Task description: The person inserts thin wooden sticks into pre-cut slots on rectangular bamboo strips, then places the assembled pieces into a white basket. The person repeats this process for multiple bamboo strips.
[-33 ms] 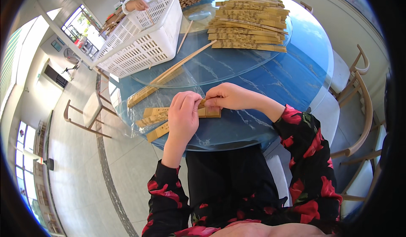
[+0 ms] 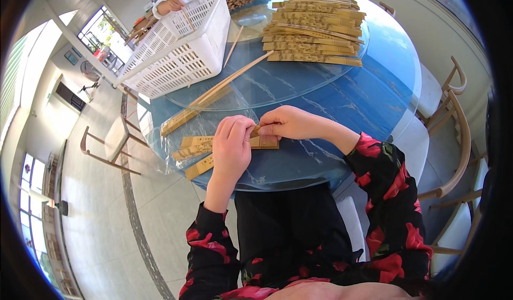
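Observation:
Both of my hands meet over a small bundle of tan paper-sleeved chopstick packets (image 2: pixel 265 141) near the front edge of the round blue table (image 2: pixel 374 102). My left hand (image 2: pixel 231 147) lies on top of the packets, fingers curled on them. My right hand (image 2: pixel 286 122) pinches the packets' right end from above. More of the same packets (image 2: pixel 195 147) stick out to the left of my left hand, lying on clear plastic film.
A white plastic basket (image 2: pixel 179 46) lies tilted at the table's far left. A big pile of sleeved packets (image 2: pixel 315 30) lies at the back on a glass turntable (image 2: pixel 278 83), with loose bare chopsticks (image 2: pixel 230 81). Another person's hand (image 2: pixel 171 4) works behind the basket. Wooden chairs stand around.

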The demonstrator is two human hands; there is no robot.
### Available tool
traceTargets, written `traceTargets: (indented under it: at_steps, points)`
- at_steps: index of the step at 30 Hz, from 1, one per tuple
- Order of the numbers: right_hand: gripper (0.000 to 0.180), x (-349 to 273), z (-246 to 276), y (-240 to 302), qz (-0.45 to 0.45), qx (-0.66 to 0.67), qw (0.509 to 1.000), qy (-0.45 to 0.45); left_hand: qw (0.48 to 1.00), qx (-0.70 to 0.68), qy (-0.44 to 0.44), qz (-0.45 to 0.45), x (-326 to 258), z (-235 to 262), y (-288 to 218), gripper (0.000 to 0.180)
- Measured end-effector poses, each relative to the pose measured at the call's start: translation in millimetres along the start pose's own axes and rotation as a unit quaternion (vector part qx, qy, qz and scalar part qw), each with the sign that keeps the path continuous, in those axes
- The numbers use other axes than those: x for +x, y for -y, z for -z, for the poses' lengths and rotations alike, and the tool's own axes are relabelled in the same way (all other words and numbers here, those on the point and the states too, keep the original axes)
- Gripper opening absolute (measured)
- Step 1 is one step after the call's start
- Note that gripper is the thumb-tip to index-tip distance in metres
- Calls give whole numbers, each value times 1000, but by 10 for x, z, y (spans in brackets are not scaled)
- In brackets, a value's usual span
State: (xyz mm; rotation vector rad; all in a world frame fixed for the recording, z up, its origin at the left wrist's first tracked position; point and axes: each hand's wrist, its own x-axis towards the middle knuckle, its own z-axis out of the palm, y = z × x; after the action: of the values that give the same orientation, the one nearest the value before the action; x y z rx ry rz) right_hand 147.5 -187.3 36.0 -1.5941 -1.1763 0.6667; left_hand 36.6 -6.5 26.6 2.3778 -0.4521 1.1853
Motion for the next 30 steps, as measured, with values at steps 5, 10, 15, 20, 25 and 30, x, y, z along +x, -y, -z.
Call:
traceTargets:
  at_steps: [5, 10, 15, 20, 25, 30]
  points:
    - [27, 28, -54, 32, -41, 48, 998, 19, 1000, -1, 6, -7, 3, 12, 1, 7]
    - [29, 42, -41, 34, -41, 49, 998, -19, 1000, 22, 4, -2, 43, 21, -9, 12]
    - [29, -27, 120, -8, -59, 84, 992, -79, 993, 109, 33, 38, 44, 73, 17, 24]
    - [31, -93, 265, 76, -86, 86, 993, 16, 984, 126, 103, 66, -41, 60, 81, 30]
    - [32, -117, 220, 64, -99, 98, 989, 53, 981, 152, 116, 26, -58, 33, 89, 28]
    - [29, -53, 209, 71, -80, -3, 995, -64, 973, 191, 121, 42, -72, -13, 77, 26]
